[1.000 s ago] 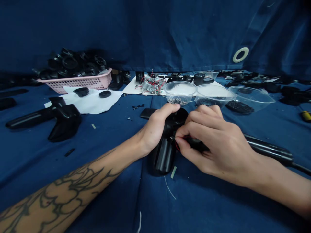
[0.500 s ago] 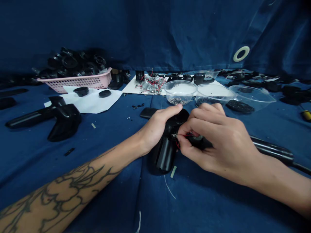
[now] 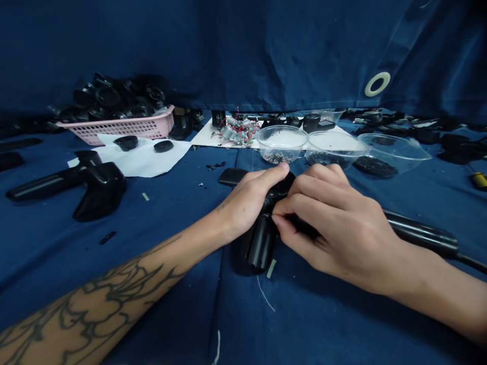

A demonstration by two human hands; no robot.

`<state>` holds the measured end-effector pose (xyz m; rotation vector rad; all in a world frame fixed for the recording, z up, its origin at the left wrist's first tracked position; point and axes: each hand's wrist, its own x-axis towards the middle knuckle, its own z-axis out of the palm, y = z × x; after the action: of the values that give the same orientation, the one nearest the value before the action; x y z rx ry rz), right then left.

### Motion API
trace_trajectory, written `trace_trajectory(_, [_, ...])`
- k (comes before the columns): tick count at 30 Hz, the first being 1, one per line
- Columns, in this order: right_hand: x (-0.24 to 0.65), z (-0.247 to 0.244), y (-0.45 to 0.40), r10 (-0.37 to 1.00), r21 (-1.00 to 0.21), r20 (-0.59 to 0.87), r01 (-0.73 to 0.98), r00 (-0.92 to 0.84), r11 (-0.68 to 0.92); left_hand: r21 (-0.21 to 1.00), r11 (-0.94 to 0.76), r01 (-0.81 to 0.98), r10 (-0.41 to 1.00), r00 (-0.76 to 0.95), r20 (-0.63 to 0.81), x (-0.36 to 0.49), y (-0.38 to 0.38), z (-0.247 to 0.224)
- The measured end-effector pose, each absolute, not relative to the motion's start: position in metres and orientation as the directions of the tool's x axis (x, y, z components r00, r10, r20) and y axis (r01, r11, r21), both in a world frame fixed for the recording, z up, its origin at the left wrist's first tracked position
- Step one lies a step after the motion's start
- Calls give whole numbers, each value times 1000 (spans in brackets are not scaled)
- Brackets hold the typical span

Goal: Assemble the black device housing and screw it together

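Note:
My left hand (image 3: 249,203) is wrapped round a black plastic appliance housing (image 3: 262,248), its thumb lying along the top. The housing has a rounded barrel towards me and an opening near its middle. My right hand (image 3: 327,218) pinches with thumb and forefinger at that opening, on a small red-wired part that the fingertips now hide. A bit of metal (image 3: 267,216) shows beside the fingertips. From under my right hand a glossy black tube (image 3: 422,233) with a cord runs to the right.
Another black housing (image 3: 99,190) lies at left, near white paper (image 3: 152,162) with two black caps. Behind are a pink basket (image 3: 125,129) of black parts, a pile of red-wired motors (image 3: 239,131), and clear bowls (image 3: 283,137) with small screws and black pieces.
My right fingertips have moved slightly left and closer to the opening. The red wire seen there before is now out of sight. My left hand has shifted slightly on the housing.

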<state>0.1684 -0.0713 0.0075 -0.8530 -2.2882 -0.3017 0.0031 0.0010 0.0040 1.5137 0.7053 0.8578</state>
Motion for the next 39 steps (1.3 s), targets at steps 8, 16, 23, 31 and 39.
trace_trajectory(8, [165, 6, -70, 423, 56, 688, 624, -590, 779, 988, -155, 8, 819, 560, 124, 1, 1, 5])
trace_trajectory(16, [166, 4, -68, 390, 5, 714, 561, -582, 828, 979, -205, 21, 815, 557, 159, 2, 2, 4])
trace_trajectory(23, [164, 4, -67, 406, -1, 723, 586, -560, 810, 990, -135, -39, 809, 572, 133, 2, 2, 4])
trace_trajectory(31, [166, 3, -65, 434, -39, 712, 587, -551, 809, 993, -76, -88, 783, 611, 114, 2, 6, 2])
trace_trajectory(39, [166, 6, -66, 479, -105, 692, 581, -540, 807, 990, -129, -57, 804, 578, 138, 3, 2, 4])
